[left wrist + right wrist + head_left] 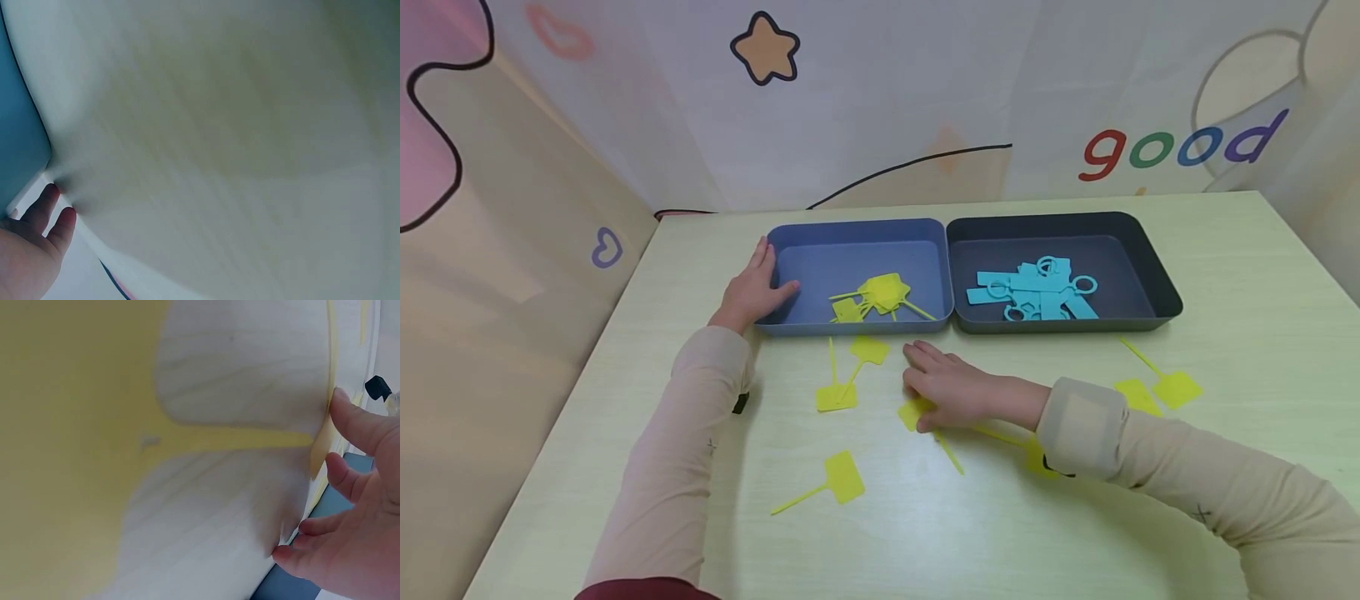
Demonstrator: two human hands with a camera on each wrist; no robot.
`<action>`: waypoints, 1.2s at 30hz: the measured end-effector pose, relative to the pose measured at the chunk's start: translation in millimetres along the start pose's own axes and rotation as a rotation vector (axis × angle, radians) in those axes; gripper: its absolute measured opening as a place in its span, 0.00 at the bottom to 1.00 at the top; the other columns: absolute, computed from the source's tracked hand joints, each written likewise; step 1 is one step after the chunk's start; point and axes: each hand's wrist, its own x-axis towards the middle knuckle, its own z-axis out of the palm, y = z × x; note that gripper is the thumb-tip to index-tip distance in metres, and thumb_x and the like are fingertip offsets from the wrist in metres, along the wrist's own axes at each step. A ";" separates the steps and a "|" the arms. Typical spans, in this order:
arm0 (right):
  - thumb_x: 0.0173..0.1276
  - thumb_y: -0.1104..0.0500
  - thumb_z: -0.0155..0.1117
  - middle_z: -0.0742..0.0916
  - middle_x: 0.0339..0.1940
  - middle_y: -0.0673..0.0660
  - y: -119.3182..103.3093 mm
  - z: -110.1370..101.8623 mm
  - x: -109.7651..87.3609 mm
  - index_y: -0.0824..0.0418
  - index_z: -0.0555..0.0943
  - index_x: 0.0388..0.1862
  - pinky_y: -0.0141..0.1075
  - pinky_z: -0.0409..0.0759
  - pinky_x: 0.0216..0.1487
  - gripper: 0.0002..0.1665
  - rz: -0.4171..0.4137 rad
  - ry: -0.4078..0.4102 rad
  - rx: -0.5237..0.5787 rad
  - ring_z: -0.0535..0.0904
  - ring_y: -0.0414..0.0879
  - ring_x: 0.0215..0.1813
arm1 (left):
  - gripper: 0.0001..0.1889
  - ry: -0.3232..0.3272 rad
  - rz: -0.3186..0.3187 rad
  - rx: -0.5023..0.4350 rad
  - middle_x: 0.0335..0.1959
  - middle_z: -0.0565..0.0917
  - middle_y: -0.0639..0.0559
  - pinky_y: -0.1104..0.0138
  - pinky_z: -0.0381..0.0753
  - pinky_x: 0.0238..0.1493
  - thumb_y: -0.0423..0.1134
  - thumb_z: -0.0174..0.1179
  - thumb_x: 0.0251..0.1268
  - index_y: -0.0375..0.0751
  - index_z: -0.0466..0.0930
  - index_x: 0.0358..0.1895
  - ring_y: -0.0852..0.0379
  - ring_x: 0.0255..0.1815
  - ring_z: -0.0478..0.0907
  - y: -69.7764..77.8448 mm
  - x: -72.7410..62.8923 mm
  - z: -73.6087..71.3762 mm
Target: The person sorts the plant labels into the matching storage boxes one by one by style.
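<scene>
Several flat yellow plant labels with thin stems lie on the table, among them one label (844, 477) at the front left. My right hand (955, 389) is palm down over another yellow label (912, 414), thumb and index finger at its opposite edges; the right wrist view shows this label (321, 450) nearly edge-on between them. My left hand (751, 287) holds the left wall of the blue tray (820, 250), thumb over the rim and fingers outside. A heap of yellow labels (883, 290) lies in that tray.
A dark grey tray (1112, 287) touches the blue one on its right and holds a pile of turquoise ring-ended tags (1037, 287). Two loose labels (1177, 389) lie at the right; two more (837, 398) overlap before the blue tray. A printed curtain (880, 108) stands behind.
</scene>
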 end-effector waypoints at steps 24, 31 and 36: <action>0.46 0.49 0.71 0.73 0.28 0.51 -0.4 -6.5 6.1 0.55 0.72 0.34 0.33 0.67 0.35 0.21 0.140 -0.058 0.091 0.68 0.44 0.33 | 0.43 -0.004 -0.015 0.005 0.71 0.29 0.45 0.50 0.54 0.64 0.57 0.43 0.63 0.34 0.32 0.68 0.43 0.70 0.42 0.6 -0.3 0.5; 0.47 0.53 0.71 0.72 0.30 0.51 -2.9 -9.5 2.4 0.57 0.74 0.34 0.34 0.66 0.35 0.18 0.146 -0.076 0.037 0.67 0.44 0.34 | 0.43 0.001 -0.007 0.004 0.71 0.29 0.46 0.50 0.57 0.63 0.57 0.43 0.63 0.34 0.32 0.68 0.42 0.70 0.44 -0.3 0.1 0.9; 0.48 0.53 0.70 0.72 0.29 0.51 -2.4 -9.3 2.8 0.56 0.72 0.30 0.34 0.66 0.34 0.17 0.145 -0.070 0.015 0.67 0.44 0.34 | 0.43 0.000 -0.006 0.002 0.71 0.29 0.46 0.50 0.57 0.63 0.57 0.43 0.63 0.34 0.32 0.68 0.42 0.70 0.44 -0.5 0.1 0.2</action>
